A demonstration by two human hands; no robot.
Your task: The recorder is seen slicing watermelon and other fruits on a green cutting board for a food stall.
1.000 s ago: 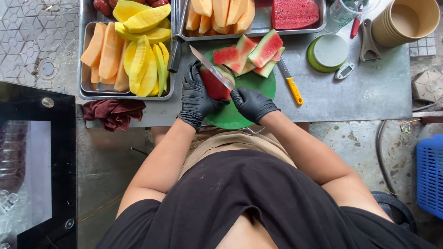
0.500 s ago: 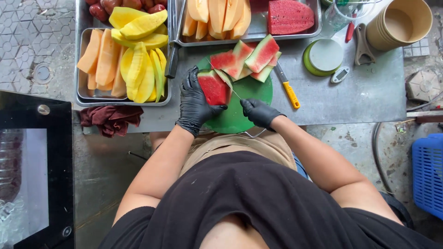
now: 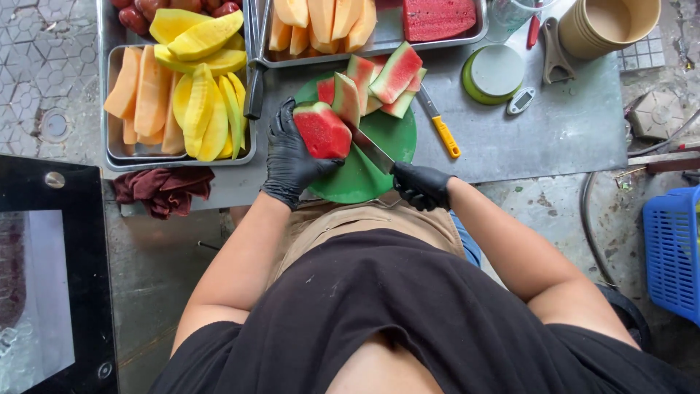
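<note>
On the near edge of the grey metal worktop (image 3: pixel 554 131) lies a round green cutting board (image 3: pixel 394 138). The left hand (image 3: pixel 290 157), in a black glove, is curled around a chunk of watermelon (image 3: pixel 321 131) and holds it upright on the left part of the board, red flesh facing up and green rind at its far end. The right hand (image 3: pixel 421 184), also gloved in black, is closed around the handle of a knife (image 3: pixel 370 148) at the board's near right edge; the blade slants up toward the chunk, its tip right beside the red flesh. At the board's far edge lie several cut watermelon wedges (image 3: pixel 386 76) with green rinds, leaning on one another. Just right of them rests a second knife with a yellow handle (image 3: pixel 440 128). At the far left corner a metal tray (image 3: pixel 251 149) holds orange melon slices (image 3: pixel 138 95) on its left and yellow mango slices (image 3: pixel 204 102) on its right. Along the far edge another tray (image 3: pixel 379 45) carries more orange slices (image 3: pixel 321 18) and a peeled red watermelon block (image 3: pixel 440 16). Toward the far right stand a small green scale (image 3: pixel 492 73) and a stack of brown paper cups (image 3: pixel 609 25). A dark red cloth (image 3: pixel 162 190) lies bunched at the near left edge.
</note>
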